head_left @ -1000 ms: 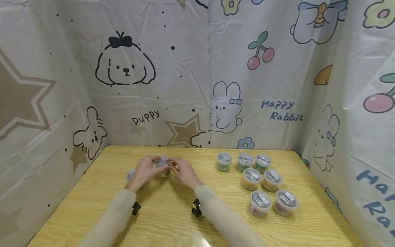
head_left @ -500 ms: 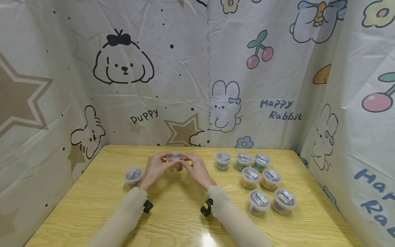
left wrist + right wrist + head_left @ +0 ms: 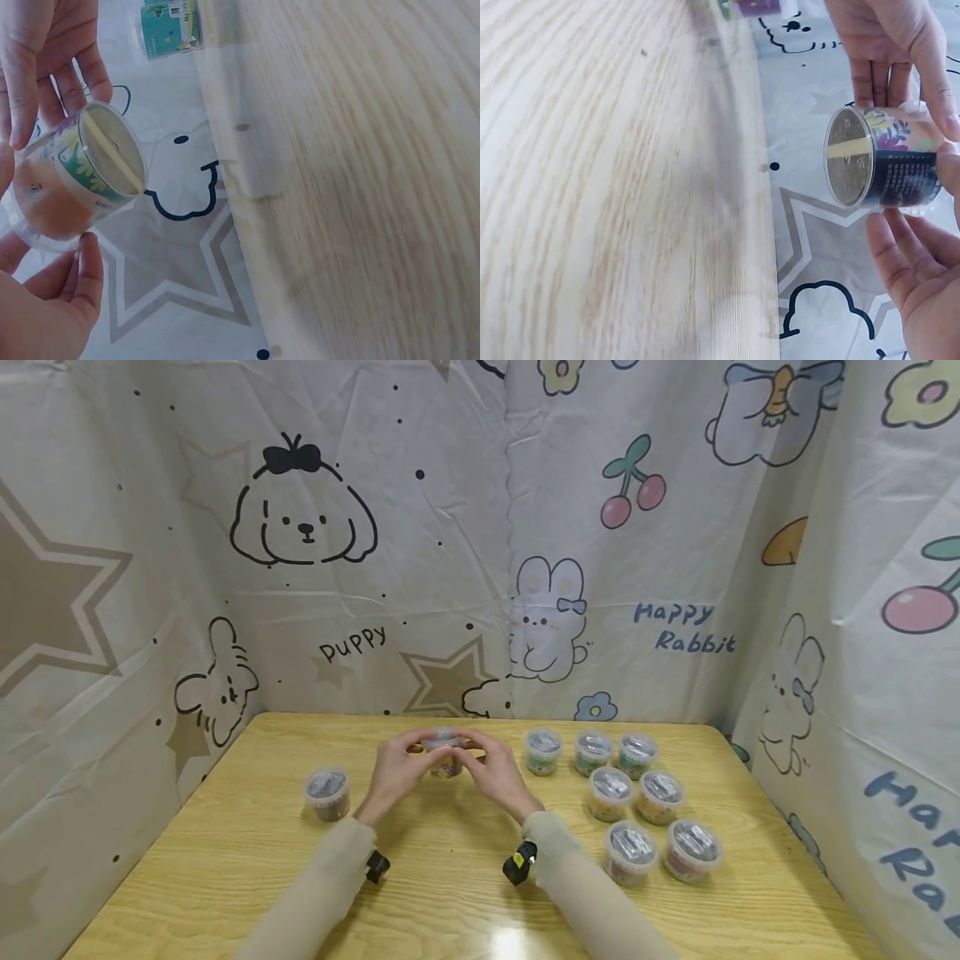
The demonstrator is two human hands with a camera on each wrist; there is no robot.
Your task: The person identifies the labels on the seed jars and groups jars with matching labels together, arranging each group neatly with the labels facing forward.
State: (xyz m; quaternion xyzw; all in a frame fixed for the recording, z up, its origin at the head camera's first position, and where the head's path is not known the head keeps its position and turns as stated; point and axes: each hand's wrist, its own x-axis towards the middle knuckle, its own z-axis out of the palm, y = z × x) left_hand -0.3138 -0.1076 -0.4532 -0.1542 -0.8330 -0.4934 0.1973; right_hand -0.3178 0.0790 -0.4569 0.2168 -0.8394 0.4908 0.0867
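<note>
Both hands hold one clear plastic tub (image 3: 446,767) with a lid near the back middle of the table. My left hand (image 3: 395,770) grips its left side and my right hand (image 3: 492,772) its right side, thumbs at the front. In the left wrist view the tub (image 3: 71,176) has a flowered label and peach-coloured contents. A pale stick lies across its base, which faces the camera. The right wrist view shows dark printed text on the tub (image 3: 904,169); it is clear of the tabletop. A similar lidded tub (image 3: 327,795) stands alone left of my left hand.
Right of my hands stand several lidded tubs: green-labelled ones (image 3: 543,753) at the back, orange ones (image 3: 611,795) in the middle and pinkish ones (image 3: 632,853) in front. A printed curtain (image 3: 450,527) hangs along the back and sides of the wooden table (image 3: 442,893).
Both hands have carried the tub to the right, from near the lone left tub to the back middle. That left tub, partly hidden before, now shows fully. The other tubs stay put.
</note>
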